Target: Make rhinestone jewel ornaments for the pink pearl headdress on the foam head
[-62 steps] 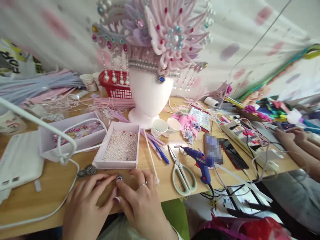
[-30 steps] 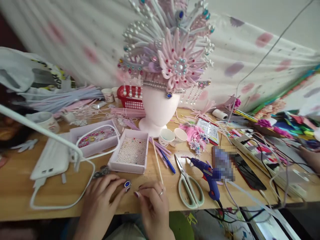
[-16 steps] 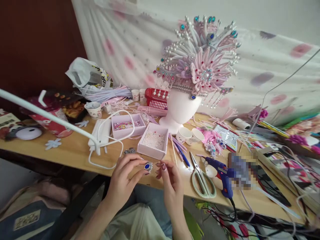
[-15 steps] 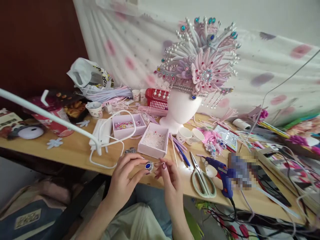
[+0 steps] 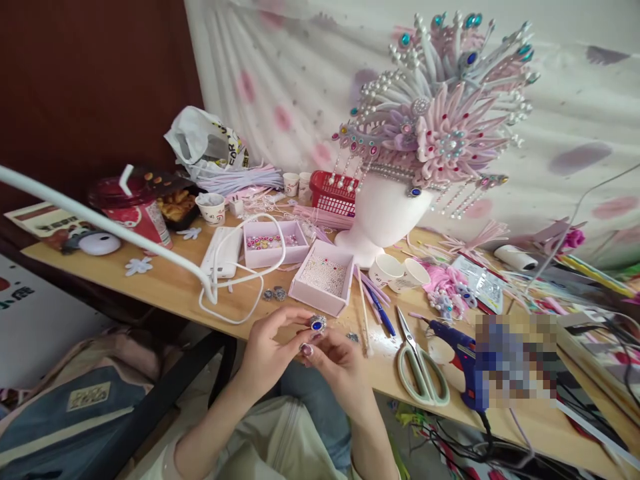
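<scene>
In the head view there's one blue-gem piece [image 5: 318,324], sitting at the fingertips of the left hand [image 5: 267,343], which has it in a narrow pinch; the right hand [image 5: 343,367] is bunched up close just below it, thumb and fingers drawn together, but I can't tell if it's gripping anything.

Counting up: two silvery ornaments [image 5: 280,293] lie just past the left hand, plus one small ornament [image 5: 353,337] right beside the right hand; one blue pen [image 5: 384,316], one pair of scissors [image 5: 423,370] and one glue gun [image 5: 463,357], all off to the right of the right hand, in that order going outward; two white flower cutouts [image 5: 137,267] well out to the left of the left hand.

Beyond both hands stands a white mannequin head [image 5: 390,213] in a big headdress [image 5: 453,143]; a white pole [image 5: 115,230] slants in left of the left hand, and a white cable [image 5: 283,250] loops in front of the gem box [image 5: 295,250], partly blocking it.

That box has pink and yellowish gems; the bead box [image 5: 320,300], nearer the hands, has loads of tiny pale beads with a few coloured ones; two paper cups [image 5: 386,270] stand past the right hand, contents too unclear to call.
</scene>
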A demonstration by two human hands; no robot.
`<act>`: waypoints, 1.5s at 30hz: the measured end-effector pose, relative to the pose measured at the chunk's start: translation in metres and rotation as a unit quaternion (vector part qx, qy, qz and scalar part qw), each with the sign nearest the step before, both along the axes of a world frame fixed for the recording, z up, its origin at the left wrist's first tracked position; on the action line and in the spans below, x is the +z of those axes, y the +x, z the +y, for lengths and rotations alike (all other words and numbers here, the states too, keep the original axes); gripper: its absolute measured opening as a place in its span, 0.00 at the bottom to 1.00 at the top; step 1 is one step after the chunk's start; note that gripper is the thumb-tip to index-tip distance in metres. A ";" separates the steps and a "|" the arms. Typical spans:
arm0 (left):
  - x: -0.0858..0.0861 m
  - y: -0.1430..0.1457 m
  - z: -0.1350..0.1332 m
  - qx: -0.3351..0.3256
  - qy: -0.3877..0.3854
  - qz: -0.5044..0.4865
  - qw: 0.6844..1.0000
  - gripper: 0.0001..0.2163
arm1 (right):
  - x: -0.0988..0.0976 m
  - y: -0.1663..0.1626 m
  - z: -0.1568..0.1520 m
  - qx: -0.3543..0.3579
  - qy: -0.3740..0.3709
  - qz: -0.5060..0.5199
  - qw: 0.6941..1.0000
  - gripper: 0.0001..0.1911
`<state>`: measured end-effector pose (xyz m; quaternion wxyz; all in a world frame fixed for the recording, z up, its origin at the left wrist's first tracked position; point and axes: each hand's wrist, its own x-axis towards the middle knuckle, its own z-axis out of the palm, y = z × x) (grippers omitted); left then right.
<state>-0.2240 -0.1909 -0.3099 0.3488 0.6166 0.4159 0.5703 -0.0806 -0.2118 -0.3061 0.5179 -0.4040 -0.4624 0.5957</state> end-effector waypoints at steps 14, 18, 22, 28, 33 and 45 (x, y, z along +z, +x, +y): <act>0.003 -0.004 0.017 0.009 -0.101 -0.126 0.987 0.06 | 0.029 0.068 0.008 -0.229 0.208 -0.379 0.872 0.08; -0.003 -0.013 0.022 0.019 -0.109 -0.115 0.987 0.07 | 0.071 0.102 -0.004 -0.377 0.274 -0.478 0.744 0.08; -0.007 -0.019 0.024 0.030 -0.106 -0.084 0.990 0.09 | 0.114 0.111 -0.023 -0.573 0.258 -0.358 0.691 0.09; -0.009 -0.021 0.016 0.005 -0.105 -0.086 0.991 0.09 | 0.109 0.108 -0.008 -0.369 0.348 -0.240 0.828 0.25; 0.000 -0.018 0.011 -0.031 -0.110 -0.105 0.988 0.11 | 0.066 0.090 0.020 -0.370 0.338 -0.314 0.806 0.14; 0.034 0.023 0.011 -0.099 -0.031 -0.122 0.987 0.12 | 0.034 0.055 -0.002 -0.322 0.252 -0.228 0.884 0.16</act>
